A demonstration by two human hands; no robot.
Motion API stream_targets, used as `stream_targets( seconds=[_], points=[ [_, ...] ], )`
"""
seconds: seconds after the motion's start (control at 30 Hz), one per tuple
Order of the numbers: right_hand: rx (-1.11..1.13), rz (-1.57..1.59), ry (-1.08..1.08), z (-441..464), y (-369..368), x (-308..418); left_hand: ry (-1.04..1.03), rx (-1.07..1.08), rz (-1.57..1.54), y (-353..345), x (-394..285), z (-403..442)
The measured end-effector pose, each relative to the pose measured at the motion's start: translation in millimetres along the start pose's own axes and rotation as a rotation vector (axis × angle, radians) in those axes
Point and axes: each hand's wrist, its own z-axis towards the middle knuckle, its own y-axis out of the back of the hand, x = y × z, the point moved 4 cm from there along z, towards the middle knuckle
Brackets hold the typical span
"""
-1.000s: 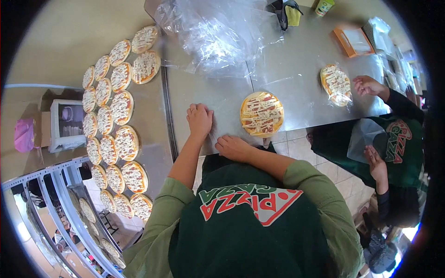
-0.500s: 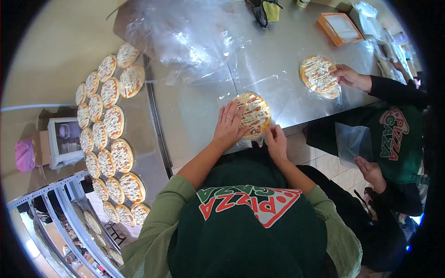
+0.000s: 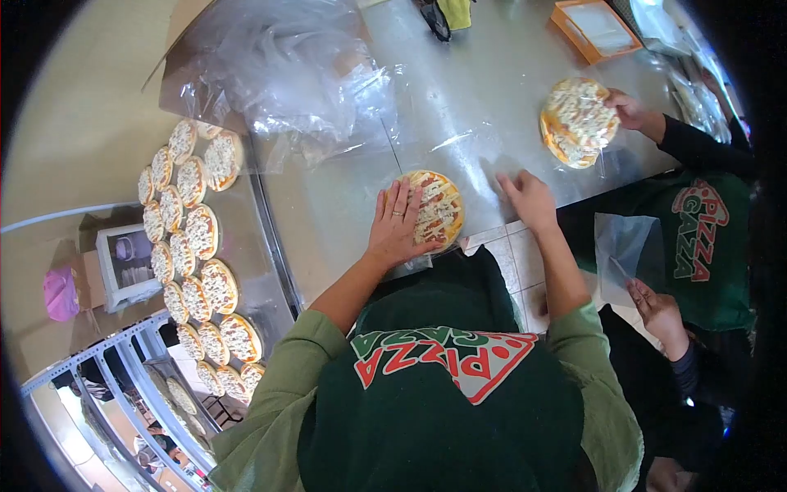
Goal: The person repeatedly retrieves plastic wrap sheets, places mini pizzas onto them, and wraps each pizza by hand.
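A small pizza (image 3: pixel 443 209) topped with shredded cheese and sauce lies on the steel table, in a clear plastic bag whose edge shows near the table's front. My left hand (image 3: pixel 396 223), with a ring on one finger, rests flat on the pizza's left side, fingers stretched out. Off to the right of that pizza hovers my right hand (image 3: pixel 531 201), its thumb and fingers apart and nothing visible in it. A loose heap of clear plastic bags (image 3: pixel 287 74) spills from a cardboard box (image 3: pixel 176 90) beyond my left hand.
Many pizzas (image 3: pixel 197 230) stand in rows on the left table. At right a co-worker's hand (image 3: pixel 627 108) holds pizzas (image 3: pixel 579 123); their other hand (image 3: pixel 656 312) holds a clear bag (image 3: pixel 627 254). An orange box (image 3: pixel 594 31) sits at the back. A metal rack (image 3: pixel 123 353) stands lower left.
My right hand has let go of the bagged pizza's edge and moved up and right. My left hand stays on it. The co-worker's pizzas now overlap differently, showing two.
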Motion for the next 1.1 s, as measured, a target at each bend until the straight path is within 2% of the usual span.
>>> stream_targets(
  seconds=[0.03, 0.13, 0.17, 0.23, 0.27, 0.3, 0.33, 0.37, 0.47, 0.57, 0.67, 0.7, 0.77, 0.8, 0.87, 0.93, 1.03, 1.1],
  points=[
    [0.028, 0.049, -0.071, -6, 1, -7, 0.002, -0.004, 0.006, 0, 0, 0],
    [-0.286, 0.261, 0.081, -17, -11, -5, -0.015, 0.026, 0.01, 9, -5, 1],
    [-0.348, 0.352, 0.073, -26, -2, 17, -0.025, 0.043, 0.01, 11, -5, 3],
    [-0.42, 0.463, 0.283, -47, -1, 59, -0.035, -0.002, -0.03, 7, -2, 4],
    [-0.455, 0.4, 0.471, -60, -11, 79, -0.045, -0.02, -0.048, 5, 0, 3],
    [-0.421, 0.3, 0.585, -77, -27, 95, -0.001, -0.046, -0.201, 4, 6, 3],
    [-0.273, -0.108, 0.621, -92, -44, 109, 0.04, -0.072, -0.355, 4, 13, 4],
    [-0.215, 0.079, 0.786, -101, -55, 111, 0.082, -0.099, -0.511, 4, 18, 4],
    [-0.13, 0.019, 0.791, -115, -80, 106, 0.056, -0.603, -0.698, 41, 26, 0],
    [-0.169, 0.015, 0.86, -117, -96, 102, -0.359, -0.312, -0.128, 56, -3, 8],
    [-0.093, 0.012, 0.842, -121, -96, 106, -0.254, -0.102, -0.121, 19, 1, 22],
    [-0.045, 0.011, 0.815, -121, -95, 107, -0.212, -0.109, -0.099, 18, 4, 21],
    [-0.087, 0.136, 0.645, -111, -74, 106, -0.125, -0.115, -0.054, 19, 11, 12],
    [-0.102, 0.203, 0.56, -103, -67, 104, -0.003, -0.145, -0.135, 19, 17, 5],
    [-0.474, 0.162, 0.482, -66, -53, 87, 0.24, -0.209, -0.279, 14, 29, -14],
    [-0.085, 0.458, 0.129, -21, -71, 60, 0.486, -0.323, -0.792, -17, 42, -46],
    [0.45, 0.705, 0.134, 8, -89, 65, 0.886, -0.44, -1.559, -18, 19, -63],
    [0.509, 0.824, 0.153, -3, -87, 86, 1.019, -0.446, -1.605, -7, 20, -55]
  ],
)
